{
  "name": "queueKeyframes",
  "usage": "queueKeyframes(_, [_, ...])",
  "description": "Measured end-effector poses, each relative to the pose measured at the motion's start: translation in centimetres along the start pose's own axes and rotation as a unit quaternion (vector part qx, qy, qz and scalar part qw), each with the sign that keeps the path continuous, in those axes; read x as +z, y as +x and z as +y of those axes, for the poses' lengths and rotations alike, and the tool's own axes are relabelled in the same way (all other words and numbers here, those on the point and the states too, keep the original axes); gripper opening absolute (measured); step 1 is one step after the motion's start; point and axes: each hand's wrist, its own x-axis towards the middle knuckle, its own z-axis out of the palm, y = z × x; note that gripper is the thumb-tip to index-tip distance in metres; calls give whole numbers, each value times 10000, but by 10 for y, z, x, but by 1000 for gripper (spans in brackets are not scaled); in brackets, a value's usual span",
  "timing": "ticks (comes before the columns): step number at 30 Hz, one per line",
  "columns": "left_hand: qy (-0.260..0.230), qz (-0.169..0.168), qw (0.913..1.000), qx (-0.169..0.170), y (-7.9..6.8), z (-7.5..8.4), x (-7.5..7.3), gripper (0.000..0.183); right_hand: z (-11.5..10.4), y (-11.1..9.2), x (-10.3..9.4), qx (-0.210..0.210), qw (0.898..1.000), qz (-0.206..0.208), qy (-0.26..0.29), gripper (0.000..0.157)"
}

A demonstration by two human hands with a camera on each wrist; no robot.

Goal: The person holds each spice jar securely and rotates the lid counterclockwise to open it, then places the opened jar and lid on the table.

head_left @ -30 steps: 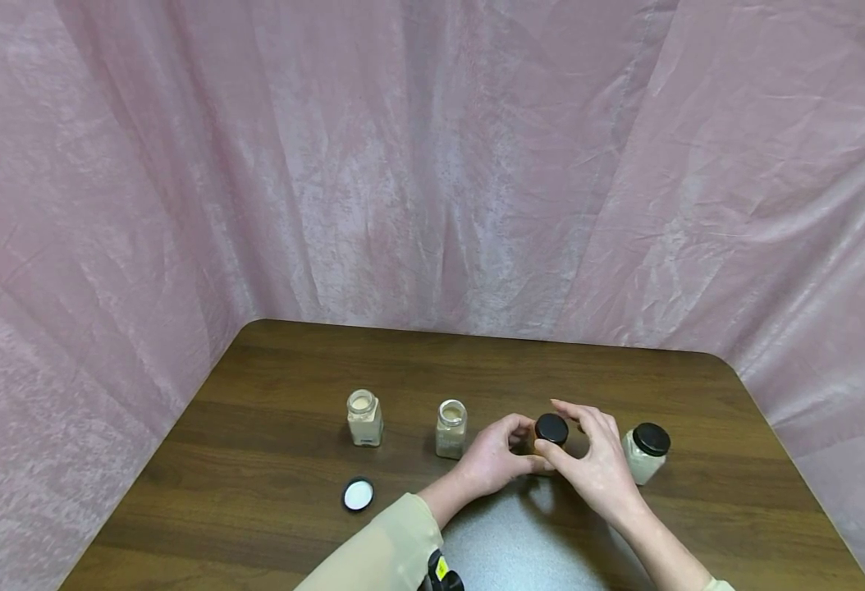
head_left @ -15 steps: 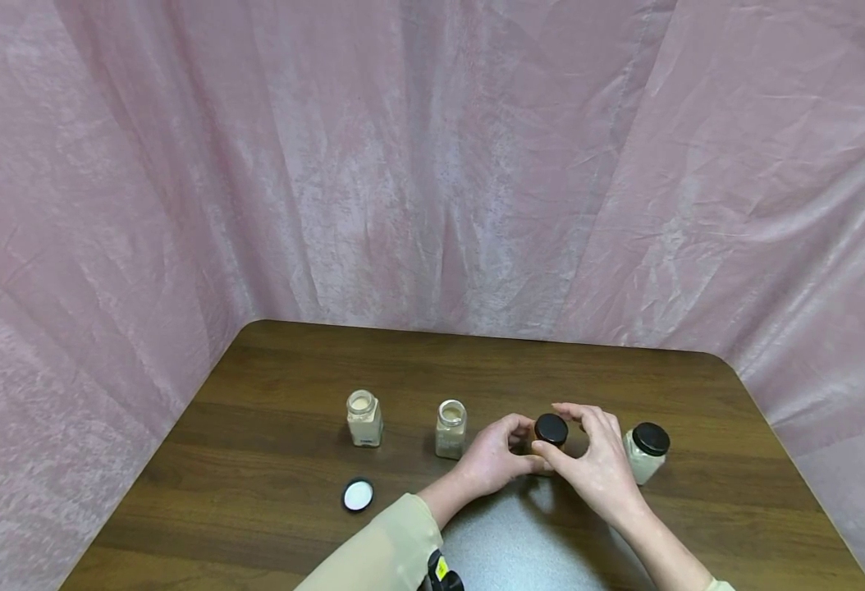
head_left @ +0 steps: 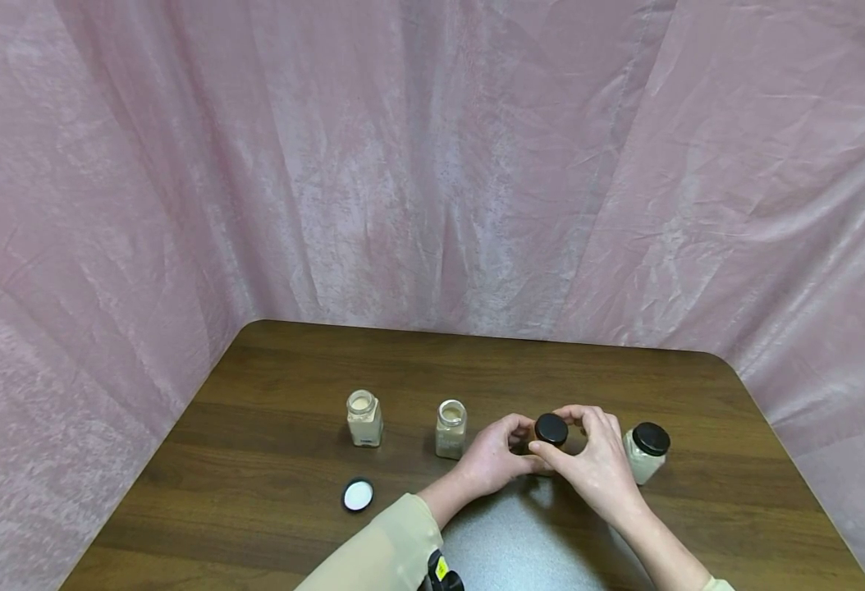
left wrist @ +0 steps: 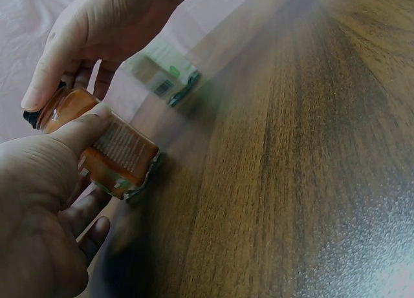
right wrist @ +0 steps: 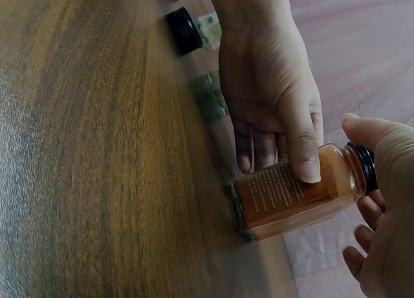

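Note:
A square glass jar of orange-red powder (right wrist: 278,198) stands on the table, its black lid (head_left: 551,429) screwed on top. My left hand (head_left: 493,460) holds the jar's body, with the thumb across its printed label in both wrist views. At the lid is my right hand (head_left: 595,464), thumb on the near side and fingers on the far side, pinching it from above. Just right of that hand is a capped jar of pale contents (head_left: 645,453). Left of my left hand stands a lidless jar of pale powder (head_left: 450,428).
Another lidless jar of pale powder (head_left: 364,419) stands further left. A loose black lid (head_left: 358,495) lies white inside up in front of it. The wooden table (head_left: 255,460) meets a pink curtain (head_left: 432,164) at its back edge.
The right thumb has slid slightly left along the lid's near side, and the right fingers have drawn in against its far side. The left hand and the jar stay where they were.

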Motion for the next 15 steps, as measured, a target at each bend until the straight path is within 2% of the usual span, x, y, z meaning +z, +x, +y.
queueKeyframes(15, [77, -7, 9999, -87, -1, 1, -1, 44, -2, 0, -1, -37, 9999, 10, 136, 44])
